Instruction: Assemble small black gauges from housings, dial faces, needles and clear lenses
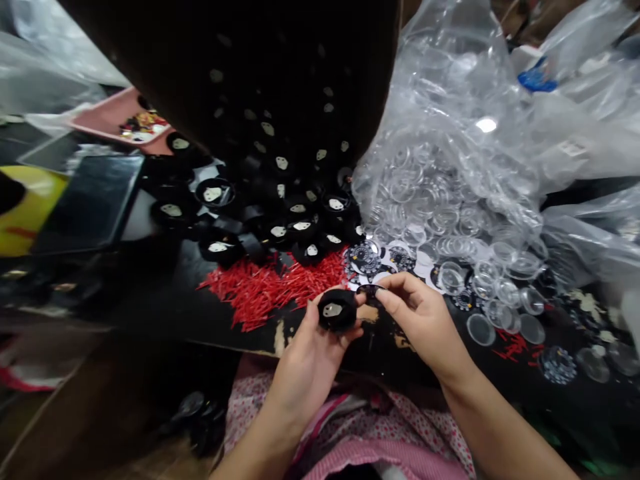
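Observation:
Near the table's front edge, my left hand is wrapped round a black round case with a pale metallic plate inside its opening. Just right of it, my right hand pinches a dark printed disc between thumb and fingertips, close beside the case. Behind my hands lies a pile of thin red sticks. More printed discs lie right of the red pile. Several black round cases with pale plates are heaped behind the red pile.
A big dark container looms over the heap of cases. On the right, a plastic bag spills clear round covers. At the left are a dark flat tablet-like panel, a pink tray and something yellow.

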`<state>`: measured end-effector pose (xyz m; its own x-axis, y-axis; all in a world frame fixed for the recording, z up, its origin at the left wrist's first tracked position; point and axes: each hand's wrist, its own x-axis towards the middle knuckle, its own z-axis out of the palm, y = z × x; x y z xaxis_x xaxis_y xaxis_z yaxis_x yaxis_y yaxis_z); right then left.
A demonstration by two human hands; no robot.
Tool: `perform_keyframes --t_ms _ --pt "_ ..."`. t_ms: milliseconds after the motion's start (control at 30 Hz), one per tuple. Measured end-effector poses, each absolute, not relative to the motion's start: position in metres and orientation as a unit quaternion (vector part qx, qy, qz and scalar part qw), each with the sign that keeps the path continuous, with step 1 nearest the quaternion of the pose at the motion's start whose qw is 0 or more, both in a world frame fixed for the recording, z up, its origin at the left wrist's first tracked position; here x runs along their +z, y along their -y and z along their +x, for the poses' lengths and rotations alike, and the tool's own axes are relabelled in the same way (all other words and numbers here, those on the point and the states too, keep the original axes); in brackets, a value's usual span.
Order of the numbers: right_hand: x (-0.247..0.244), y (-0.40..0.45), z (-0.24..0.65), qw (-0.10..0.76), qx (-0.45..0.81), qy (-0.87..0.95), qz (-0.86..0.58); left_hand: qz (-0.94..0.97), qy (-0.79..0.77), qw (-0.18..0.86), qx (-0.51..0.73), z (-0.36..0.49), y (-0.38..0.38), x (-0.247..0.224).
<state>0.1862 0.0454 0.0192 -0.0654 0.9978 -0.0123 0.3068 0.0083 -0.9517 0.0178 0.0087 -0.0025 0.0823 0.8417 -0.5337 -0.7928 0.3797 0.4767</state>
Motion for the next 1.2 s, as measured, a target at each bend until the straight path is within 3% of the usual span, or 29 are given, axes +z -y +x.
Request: perform_keyframes --t_ms 67,167,500,800,1200 --pt "0.020 -0.042 0.179 0.384 0.498 0.549 -0.551 0.031 -0.403 0.706 0.582 0.015 -0.008 -0.001" --pt "0.022 -0.042 0.176 0.366 0.496 0.553 -0.560 0.052 -0.429 0.674 0.599 0.012 -0.006 0.000" --pt "0.036 -0.036 0.152 0.340 0.382 0.642 -0.571 0.153 -0.432 0.713 0.531 0.023 0.008 -0.001" --pt "0.038 -0.043 0.161 0.243 0.451 0.645 -0.568 0.222 -0.430 0.729 0.483 0.012 0.009 -0.011" --pt "0.029 -0.026 0.169 0.235 0.464 0.637 -0.569 0.279 -0.468 0.702 0.458 0.014 0.015 -0.011"
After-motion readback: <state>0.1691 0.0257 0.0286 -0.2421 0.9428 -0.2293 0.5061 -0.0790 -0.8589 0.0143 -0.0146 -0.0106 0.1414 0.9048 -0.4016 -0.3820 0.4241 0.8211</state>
